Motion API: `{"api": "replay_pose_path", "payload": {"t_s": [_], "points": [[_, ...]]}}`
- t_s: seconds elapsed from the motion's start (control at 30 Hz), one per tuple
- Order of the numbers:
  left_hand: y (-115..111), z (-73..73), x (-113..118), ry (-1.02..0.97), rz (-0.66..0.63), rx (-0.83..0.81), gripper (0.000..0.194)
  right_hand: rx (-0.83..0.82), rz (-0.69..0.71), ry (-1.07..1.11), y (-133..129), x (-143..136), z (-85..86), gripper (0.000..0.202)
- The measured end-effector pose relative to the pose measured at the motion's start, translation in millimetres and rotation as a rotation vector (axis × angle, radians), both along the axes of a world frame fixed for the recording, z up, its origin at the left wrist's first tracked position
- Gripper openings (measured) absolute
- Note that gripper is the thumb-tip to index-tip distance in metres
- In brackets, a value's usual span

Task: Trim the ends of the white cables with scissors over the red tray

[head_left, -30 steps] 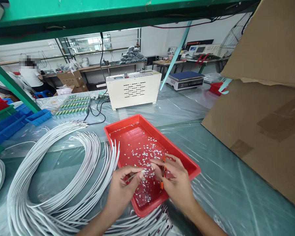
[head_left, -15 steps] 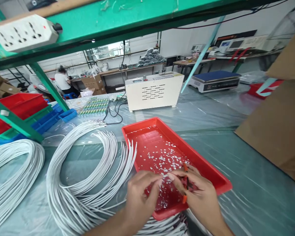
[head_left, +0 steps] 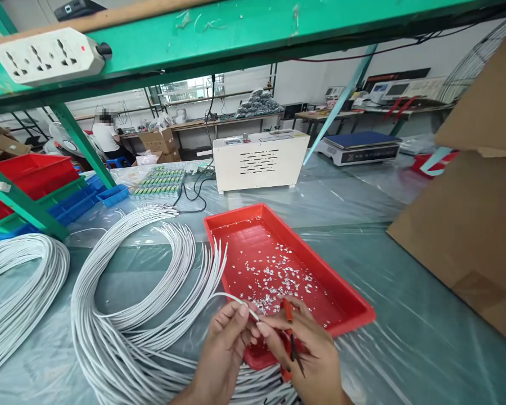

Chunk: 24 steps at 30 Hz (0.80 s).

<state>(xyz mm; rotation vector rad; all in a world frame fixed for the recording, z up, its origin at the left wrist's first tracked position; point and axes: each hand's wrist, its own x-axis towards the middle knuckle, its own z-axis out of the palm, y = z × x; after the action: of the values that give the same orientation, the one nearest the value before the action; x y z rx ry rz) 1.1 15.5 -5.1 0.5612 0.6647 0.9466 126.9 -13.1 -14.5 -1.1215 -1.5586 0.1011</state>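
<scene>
Two big things come first: the table (head_left: 405, 349) under clear plastic, and the brown box (head_left: 468, 225) at three o'clock. At twelve o'clock sits a white machine (head_left: 259, 160). At nine o'clock lie my white wires (head_left: 122, 315) in big loops, with more wires (head_left: 12, 292) farther out the same way. In the middle is the red tray (head_left: 341, 292), and small white bits (head_left: 278, 275) lie inside it.

My hands are at six o'clock, over the near end of the tray. My left hand (head_left: 225, 351) has its fingers pinched together on one wire (head_left: 236, 298). That wire bends up from the loops to my fingertips, just at the tray's near corner. My right hand (head_left: 307, 354) is closed around a small cutter (head_left: 290, 337) with orange handles. Its thumb and first finger touch the wire end too. Both hands meet there, fingertips together.
</scene>
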Motion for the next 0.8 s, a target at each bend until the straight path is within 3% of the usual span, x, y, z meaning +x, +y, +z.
{"api": "replay_pose_path", "payload": {"t_s": [0.17,0.27,0.37,0.47,0.63,0.8], "points": [[7,3.7,-11,0.114,0.029,0.123,0.015,-0.097,0.099,0.005,-2,-7,-2.0,0.008],[13,4.6,-17,0.193,0.034,0.162,0.018,-0.370,0.200,0.106,-5,-9,-4.5,0.016],[17,5.5,-21,0.287,0.030,0.210,0.022,-0.679,0.432,0.323,-8,-12,-9.1,0.034],[20,6.7,-25,0.351,0.036,0.251,0.024,-0.888,0.621,0.466,-10,-14,-17.0,0.048],[21,11.4,-30,0.429,0.033,0.305,0.021,-1.046,0.804,0.454,-6,-15,-26.6,0.065],[19,15.5,-33,0.475,0.018,0.313,0.023,-1.090,0.888,0.444,-4,-15,-17.8,0.064]]}}
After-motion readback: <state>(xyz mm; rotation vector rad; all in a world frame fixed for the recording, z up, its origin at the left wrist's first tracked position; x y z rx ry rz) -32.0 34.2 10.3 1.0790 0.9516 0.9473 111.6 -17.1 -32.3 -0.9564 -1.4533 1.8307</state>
